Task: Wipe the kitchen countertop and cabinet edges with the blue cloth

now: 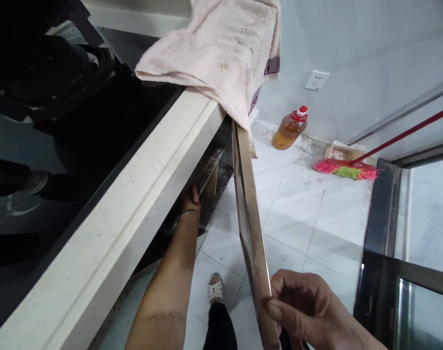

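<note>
My right hand pinches the free edge of an opened cabinet door, with the thumb on the near edge and the fingers curled behind. Under the counter, my left hand reaches into the dark cabinet, with a thin bracelet at its wrist. It is beside a speckled shelf-like board inside, and most of its fingers are hidden. Whether that hand grips the board, I cannot tell.
A pink towel hangs over the corner of the pale countertop, beside a black cooktop. On the tiled floor stand an oil bottle, a broom and a dustpan. A dark door frame is at right.
</note>
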A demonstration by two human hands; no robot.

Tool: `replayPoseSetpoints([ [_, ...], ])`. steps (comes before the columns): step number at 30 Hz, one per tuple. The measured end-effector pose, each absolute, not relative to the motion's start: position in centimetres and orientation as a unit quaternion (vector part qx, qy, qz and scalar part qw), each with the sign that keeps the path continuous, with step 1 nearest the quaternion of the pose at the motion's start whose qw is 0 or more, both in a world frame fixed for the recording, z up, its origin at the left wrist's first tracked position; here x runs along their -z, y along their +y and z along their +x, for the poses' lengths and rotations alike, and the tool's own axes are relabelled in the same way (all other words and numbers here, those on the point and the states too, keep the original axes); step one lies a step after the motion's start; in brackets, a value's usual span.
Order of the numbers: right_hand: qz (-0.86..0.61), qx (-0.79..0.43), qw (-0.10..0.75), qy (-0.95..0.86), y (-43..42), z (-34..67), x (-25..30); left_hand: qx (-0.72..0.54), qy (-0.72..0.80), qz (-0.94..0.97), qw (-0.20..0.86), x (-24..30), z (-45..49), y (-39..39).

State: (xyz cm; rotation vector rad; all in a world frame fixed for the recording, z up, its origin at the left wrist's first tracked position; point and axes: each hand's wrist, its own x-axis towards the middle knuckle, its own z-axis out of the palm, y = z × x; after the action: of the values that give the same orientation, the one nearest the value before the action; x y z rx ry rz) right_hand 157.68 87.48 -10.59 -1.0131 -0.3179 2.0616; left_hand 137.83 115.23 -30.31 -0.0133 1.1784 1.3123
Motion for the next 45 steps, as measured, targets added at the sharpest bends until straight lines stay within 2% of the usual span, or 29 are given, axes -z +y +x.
replayPoseSetpoints([
  [10,-0.4,-0.794,0.433,-0.148,87.3,157.1,11.0,-0.598,0.519,-0.042,0.609,27.8,138.8,113.2],
  [24,-0.419,-0.798,0.408,-0.147,88.0,157.0,10.4,-0.527,0.429,-0.18,0.711,23.0,138.4,108.6],
  [28,-0.434,-0.801,0.388,-0.139,88.0,156.9,10.4,-0.503,0.404,-0.2,0.737,22.6,138.0,105.2],
  [39,-0.387,-0.801,0.418,-0.187,88.0,157.5,10.7,-0.486,0.396,-0.28,0.727,22.3,134.9,91.3],
  [45,-0.364,-0.8,0.436,-0.194,87.8,157.6,11.2,-0.423,0.416,-0.188,0.783,23.3,133.0,84.9],
])
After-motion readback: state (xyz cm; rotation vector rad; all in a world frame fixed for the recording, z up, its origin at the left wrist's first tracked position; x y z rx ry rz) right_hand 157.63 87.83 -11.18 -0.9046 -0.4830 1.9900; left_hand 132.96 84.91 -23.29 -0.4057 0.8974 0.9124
